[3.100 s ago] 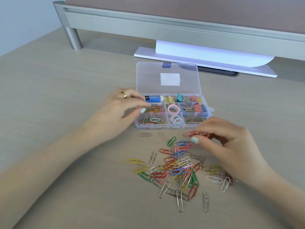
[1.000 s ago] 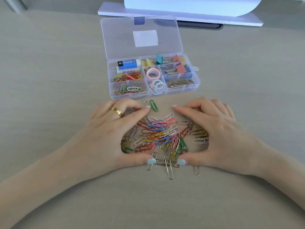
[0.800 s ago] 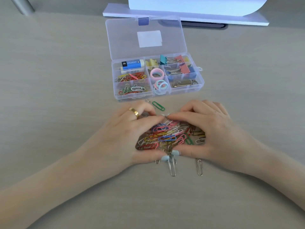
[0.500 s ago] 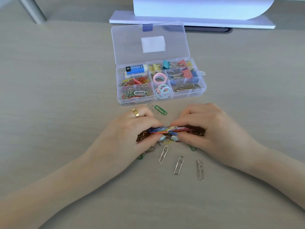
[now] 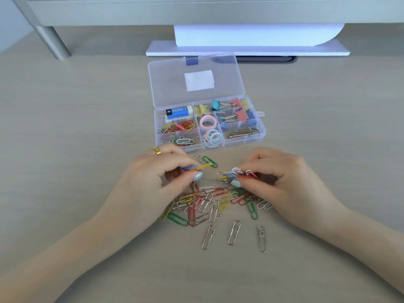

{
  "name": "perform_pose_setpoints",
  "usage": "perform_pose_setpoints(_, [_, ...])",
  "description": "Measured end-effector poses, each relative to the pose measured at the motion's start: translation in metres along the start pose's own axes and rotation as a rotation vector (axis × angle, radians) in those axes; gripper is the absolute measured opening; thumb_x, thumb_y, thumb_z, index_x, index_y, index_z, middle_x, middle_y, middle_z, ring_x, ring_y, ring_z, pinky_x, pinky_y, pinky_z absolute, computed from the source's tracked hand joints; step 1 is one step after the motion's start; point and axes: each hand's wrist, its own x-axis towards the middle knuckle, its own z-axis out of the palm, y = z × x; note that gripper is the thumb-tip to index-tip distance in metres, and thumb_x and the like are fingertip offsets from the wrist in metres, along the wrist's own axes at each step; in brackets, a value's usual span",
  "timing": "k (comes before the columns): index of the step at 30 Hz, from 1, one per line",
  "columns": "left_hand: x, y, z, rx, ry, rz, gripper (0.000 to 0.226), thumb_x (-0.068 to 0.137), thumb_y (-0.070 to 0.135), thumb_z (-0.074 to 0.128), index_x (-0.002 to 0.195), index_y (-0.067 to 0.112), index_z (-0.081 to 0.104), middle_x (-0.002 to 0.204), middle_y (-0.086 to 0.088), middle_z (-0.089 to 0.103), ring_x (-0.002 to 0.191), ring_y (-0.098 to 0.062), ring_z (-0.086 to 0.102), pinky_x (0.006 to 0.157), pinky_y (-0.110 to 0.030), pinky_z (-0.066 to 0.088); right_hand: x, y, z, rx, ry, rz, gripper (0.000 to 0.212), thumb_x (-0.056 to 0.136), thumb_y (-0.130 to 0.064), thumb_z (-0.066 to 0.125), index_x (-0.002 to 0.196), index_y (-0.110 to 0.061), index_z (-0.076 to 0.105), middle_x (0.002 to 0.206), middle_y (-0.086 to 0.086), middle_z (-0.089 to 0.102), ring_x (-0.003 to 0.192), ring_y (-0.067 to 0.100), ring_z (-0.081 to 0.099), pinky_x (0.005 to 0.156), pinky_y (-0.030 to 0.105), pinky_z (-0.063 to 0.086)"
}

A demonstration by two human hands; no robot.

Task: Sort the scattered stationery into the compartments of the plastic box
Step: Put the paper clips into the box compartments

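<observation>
**Paper clips: light, slippery, best taken in small pinches**

Paper clips (image 5: 209,202) lie in a loose heap on the counter (image 5: 76,127), between and just under both hands and near the front wall of the plastic box (image 5: 242,143). They look light, stiff and springy, likely to slide over each other and hook together, so a big bunch may shed some; a flat pinch across the long sides of a few should hold best.

The left grip (image 5: 153,178) is pinching a small stack of coloured clips (image 5: 195,167) between thumb and fingers, lifted off the heap. The right grip (image 5: 282,178) is likewise pinched on its own bunch (image 5: 237,174) of white, yellow, blue and red clips.

In the box, the left compartments already hold an eraser (image 5: 178,113) and more clips; rings (image 5: 208,123) fill the middle, binder clips (image 5: 227,110) and a metal flash drive (image 5: 240,133) the right. The lid (image 5: 194,79) lies open, away from the person, so the way in from above is free. The low dividers are the edges to mind: a careless drop could spill clips into the ring compartment.

Two stray clips (image 5: 206,159) lie just before the box, and three silver clips (image 5: 234,232) sit apart on the near side. The counter offers wide room on both sides.
</observation>
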Motion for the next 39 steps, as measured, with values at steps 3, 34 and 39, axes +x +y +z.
perform_pose_setpoints(3, [0.014, -0.001, -0.011, 0.018, 0.108, 0.024, 0.004, 0.077, 0.026, 0.063, 0.078, 0.03, 0.062, 0.076, 0.013, 0.056, 0.069, 0.007, 0.049, 0.063, -0.003, 0.032, -0.001, 0.003, 0.001, -0.027, 0.013, 0.006, 0.033, 0.08, -0.043, 0.051, 0.068, -0.015, 0.064, 0.065, 0.001, 0.055, 0.063, 0.02, 0.048, 0.06, 0.022, 0.034])
perform_pose_setpoints(34, [0.032, -0.055, -0.019, 0.082, 0.318, -0.031, 0.025, 0.071, 0.007, 0.044, 0.084, 0.021, 0.061, 0.082, 0.021, 0.048, 0.081, -0.006, 0.041, 0.06, -0.012, 0.026, 0.103, -0.018, 0.016, -0.173, -0.094, -0.127, 0.022, 0.081, -0.017, 0.067, 0.06, -0.013, 0.062, 0.057, -0.011, 0.048, 0.059, 0.005, 0.042, 0.056, 0.013, 0.031])
perform_pose_setpoints(39, [0.032, -0.053, -0.019, 0.07, 0.329, 0.001, 0.024, 0.071, 0.006, 0.043, 0.083, 0.019, 0.061, 0.082, 0.021, 0.048, 0.081, -0.011, 0.044, 0.062, -0.018, 0.028, 0.109, -0.016, 0.022, -0.196, -0.143, -0.151, 0.03, 0.08, -0.03, 0.058, 0.071, -0.003, 0.067, 0.068, 0.01, 0.057, 0.064, 0.016, 0.045, 0.06, 0.026, 0.034])
